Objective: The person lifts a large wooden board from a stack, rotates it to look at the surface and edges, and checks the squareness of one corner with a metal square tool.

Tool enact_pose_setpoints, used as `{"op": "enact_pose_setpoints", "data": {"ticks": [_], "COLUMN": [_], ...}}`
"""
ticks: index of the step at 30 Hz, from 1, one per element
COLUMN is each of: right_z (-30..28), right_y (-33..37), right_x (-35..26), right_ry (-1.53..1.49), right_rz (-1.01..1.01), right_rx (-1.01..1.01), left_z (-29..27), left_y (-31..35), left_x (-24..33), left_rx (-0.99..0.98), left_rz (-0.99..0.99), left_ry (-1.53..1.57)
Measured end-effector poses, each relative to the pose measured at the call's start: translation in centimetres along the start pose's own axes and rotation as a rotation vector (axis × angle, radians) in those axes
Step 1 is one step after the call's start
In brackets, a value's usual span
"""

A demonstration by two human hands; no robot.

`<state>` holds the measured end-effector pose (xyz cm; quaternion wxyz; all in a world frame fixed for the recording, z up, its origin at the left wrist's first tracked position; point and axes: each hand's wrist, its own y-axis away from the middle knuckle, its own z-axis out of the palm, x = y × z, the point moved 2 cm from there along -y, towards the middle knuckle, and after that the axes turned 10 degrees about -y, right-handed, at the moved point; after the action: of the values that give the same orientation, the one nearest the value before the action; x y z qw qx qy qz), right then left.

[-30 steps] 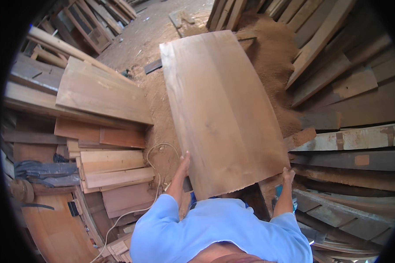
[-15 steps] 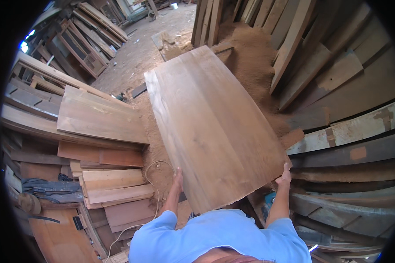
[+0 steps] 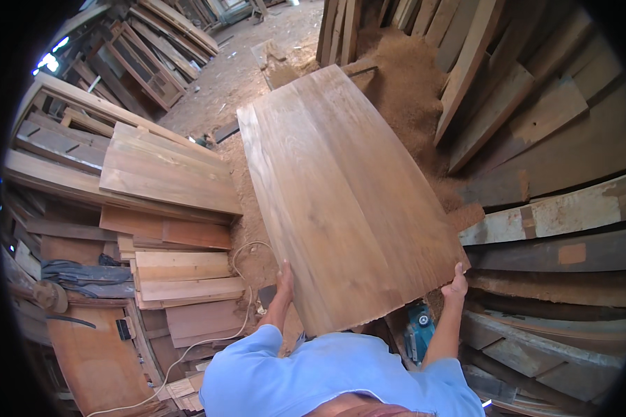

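Holding a wide board [image 3: 348, 201] by its left edge with the left hand [image 3: 285, 281] and by its near right corner with the right hand [image 3: 456, 283], just ahead of the blue shirt [image 3: 341, 368], above sawdust [image 3: 407, 104], with a teal power tool [image 3: 419, 332] beside the right forearm [image 3: 446, 333].

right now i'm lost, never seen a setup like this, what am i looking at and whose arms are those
There's no robot here, just a person in a blue shirt using bare hands. The picture comes from a wide fisheye camera worn on their head, looking down, so edges bend and the rim is black. The left hand holds the left edge of a wide wooden panel, and the right hand holds its near right corner. What supports the panel underneath is mostly hidden. A teal tool sits by the right forearm. Sawdust covers the ground beyond, with boards stacked on both sides.
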<state>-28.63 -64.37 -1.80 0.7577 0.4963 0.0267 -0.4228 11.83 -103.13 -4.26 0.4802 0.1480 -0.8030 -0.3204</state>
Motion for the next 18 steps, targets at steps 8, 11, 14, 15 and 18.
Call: {"op": "enact_pose_setpoints", "data": {"ticks": [8, 11, 14, 15, 18], "right_z": [-4.1, -4.3, -3.0, -2.2, 1.2], "right_y": [3.9, 5.6, 8.3, 9.5, 13.8], "right_x": [-1.0, -1.5, -2.2, -2.5, -4.1], "right_ry": [-0.029, -0.056, -0.059, -0.051, 0.004], "right_rz": [-0.108, -0.139, -0.236, -0.294, -0.500], "right_rx": [-0.004, 0.031, 0.056, 0.072, 0.070], "left_z": [0.2, 1.2, 1.9, 2.4, 3.9], "left_y": [2.7, 2.8, 2.3, 1.9, 0.4], "left_x": [1.9, 3.7, 5.6, 6.0, 6.7], "left_rx": [-0.029, -0.034, 0.036, -0.034, -0.197], "left_rz": [0.106, 0.117, 0.164, 0.128, 0.079], "left_ry": [-0.055, -0.115, -0.277, -0.177, 0.023]}}
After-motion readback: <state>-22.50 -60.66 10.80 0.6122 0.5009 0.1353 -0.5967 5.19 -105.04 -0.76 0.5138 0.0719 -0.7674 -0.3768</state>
